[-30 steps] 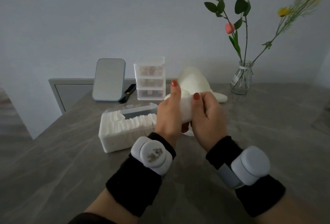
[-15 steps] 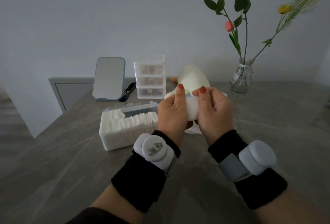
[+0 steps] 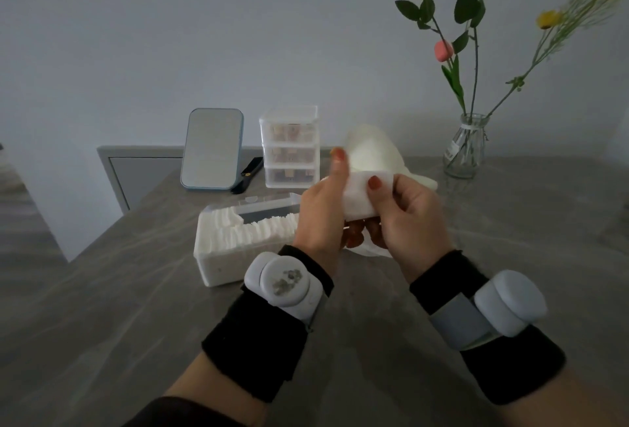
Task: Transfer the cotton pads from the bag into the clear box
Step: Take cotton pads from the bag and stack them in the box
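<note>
Head view: cotton pads (image 3: pixel 359 193) are a small white stack of soft, matte, rounded-rectangle sheets, held in the air between both hands above the table, just right of the clear box.

Right hand (image 3: pixel 410 219): thumb pressed flat on the stack's top face, fingers curled underneath, clamped on it. Left hand (image 3: pixel 321 210): fingers curled round the stack's left end from below, thumb lifted straight up off it.

Bag (image 3: pixel 372 251): thin crinkled white film showing under the hands, mostly hidden. Can't tell if it's being held.

Clear box (image 3: pixel 218 268): rectangular, frosted plastic walls, rounded corners, top open, sitting on the table touching nothing. It's packed with fluffy pads on edge along the front and left. There's a dark free slot at the rear right.

Table (image 3: pixel 102 324): smooth grey stone look. Its left edge runs diagonally close to the box, with bare surface in front of the box and to the right of the hands.

Behind, well apart: mirror (image 3: pixel 211 149), clear drawer unit (image 3: pixel 289 147), cream plush lump (image 3: pixel 372 154), ribbed glass vase (image 3: pixel 466 146) with flowers.
</note>
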`<state>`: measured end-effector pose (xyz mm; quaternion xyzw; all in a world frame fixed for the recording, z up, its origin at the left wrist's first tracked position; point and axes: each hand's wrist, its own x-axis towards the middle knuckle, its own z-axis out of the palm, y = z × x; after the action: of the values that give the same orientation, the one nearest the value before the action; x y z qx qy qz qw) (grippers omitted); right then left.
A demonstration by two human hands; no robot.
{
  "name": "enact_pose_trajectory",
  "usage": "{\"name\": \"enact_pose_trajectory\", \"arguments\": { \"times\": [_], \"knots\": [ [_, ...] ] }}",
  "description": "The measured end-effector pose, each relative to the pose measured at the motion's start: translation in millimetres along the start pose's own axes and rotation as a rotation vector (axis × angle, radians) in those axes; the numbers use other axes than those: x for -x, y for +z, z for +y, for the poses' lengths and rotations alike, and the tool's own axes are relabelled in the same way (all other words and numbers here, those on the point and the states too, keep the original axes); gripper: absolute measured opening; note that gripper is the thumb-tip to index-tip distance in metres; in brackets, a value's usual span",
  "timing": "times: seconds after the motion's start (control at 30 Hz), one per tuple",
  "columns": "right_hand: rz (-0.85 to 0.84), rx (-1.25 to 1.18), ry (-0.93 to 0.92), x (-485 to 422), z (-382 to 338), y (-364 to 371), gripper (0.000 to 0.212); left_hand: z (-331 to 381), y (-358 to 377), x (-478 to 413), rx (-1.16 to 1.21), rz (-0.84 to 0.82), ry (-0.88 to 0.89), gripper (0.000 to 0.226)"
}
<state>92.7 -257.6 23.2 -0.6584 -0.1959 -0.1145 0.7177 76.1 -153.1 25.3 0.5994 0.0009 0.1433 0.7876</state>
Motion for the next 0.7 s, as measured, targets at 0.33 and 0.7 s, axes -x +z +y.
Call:
{"name": "enact_pose_trajectory", "arguments": {
  "times": [0.33,0.7],
  "knots": [
    [0.044,-0.013,0.044,-0.8,0.8,-4.3,0.024,3.3,-2.3,3.3,-0.122,0.048,0.175,0.034],
    [0.057,0.019,0.016,-21.3,-7.3,2.7,0.014,56.1,-110.0,-20.6,-0.351,0.518,0.422,0.046]
  ]
}}
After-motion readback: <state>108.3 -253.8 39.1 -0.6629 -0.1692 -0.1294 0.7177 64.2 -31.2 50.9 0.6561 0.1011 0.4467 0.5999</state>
